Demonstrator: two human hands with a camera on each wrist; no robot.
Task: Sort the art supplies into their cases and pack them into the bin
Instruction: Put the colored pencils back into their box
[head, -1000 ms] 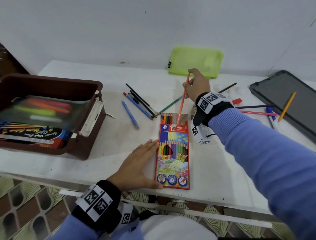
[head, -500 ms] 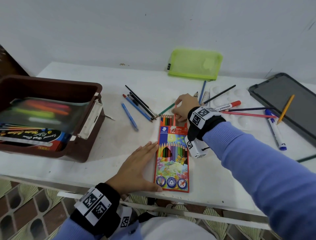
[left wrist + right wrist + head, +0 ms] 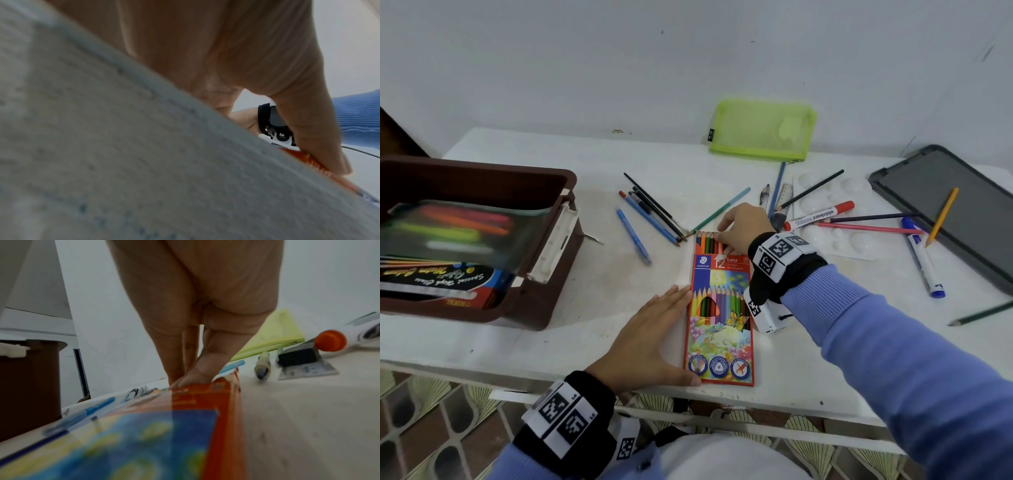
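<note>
While the pencil box (image 3: 720,318) lies flat near the front edge of the white surface (image 3: 592,294), pencil ends (image 3: 708,241) protrude from its open far end. Right hand (image 3: 744,224): fingertips (image 3: 186,379) pressed on those ends at the box mouth; whether that grip pinches a pencil, cannot tell. Left hand (image 3: 650,339): flat, fingers straight, against the box's left side. Brown bin (image 3: 482,178) well left of the box. Green pouch (image 3: 762,130) beyond it.
</note>
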